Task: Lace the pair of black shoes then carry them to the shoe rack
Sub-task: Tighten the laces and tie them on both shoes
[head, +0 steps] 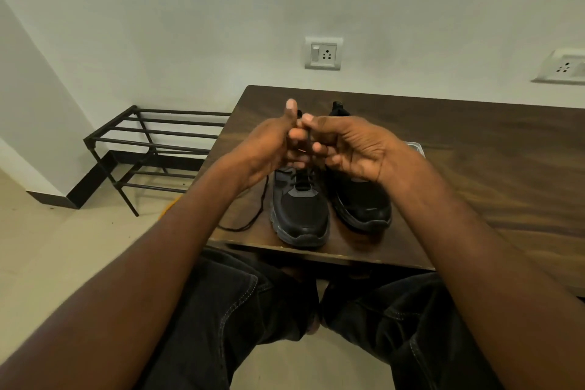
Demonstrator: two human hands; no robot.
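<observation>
While both hands meet above the nearer of the two black shoes (300, 212) on the table (474, 168), the left hand (269, 149) and right hand (351, 149) each pinch the black lace (250, 218) between curled fingers, its loose end trailing off the table's left side. Best to keep the lace taut and feed its tip squarely through each eyelet, working upward evenly. Once both are laced, the shoe rack (152, 149) stands on the floor just left of the table.
</observation>
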